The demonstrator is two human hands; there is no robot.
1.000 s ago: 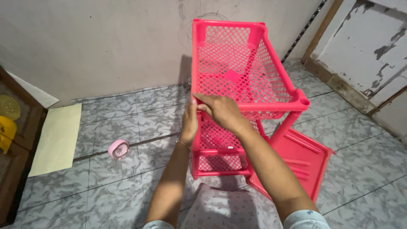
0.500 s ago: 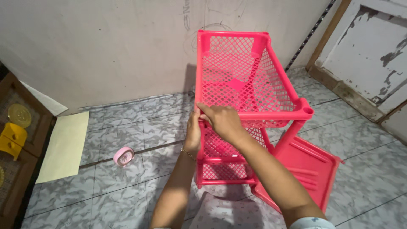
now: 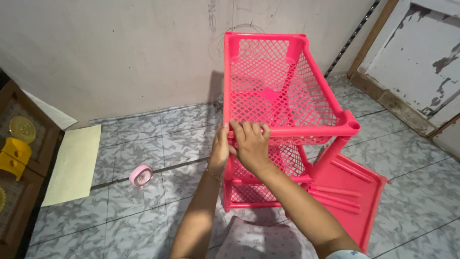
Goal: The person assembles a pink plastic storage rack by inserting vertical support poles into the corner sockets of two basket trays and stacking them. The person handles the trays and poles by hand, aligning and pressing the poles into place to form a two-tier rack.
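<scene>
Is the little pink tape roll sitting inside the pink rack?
No, the tape roll lies on the tiled floor, left of the rack.

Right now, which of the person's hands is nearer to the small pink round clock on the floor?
Left. The left hand grips the pink rack's near corner on the clock's side; the right hand lies beyond it.

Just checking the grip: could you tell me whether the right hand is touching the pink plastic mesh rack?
Touching. The head view shows the right hand with fingers curled over the front rim of the pink plastic mesh rack.
</scene>
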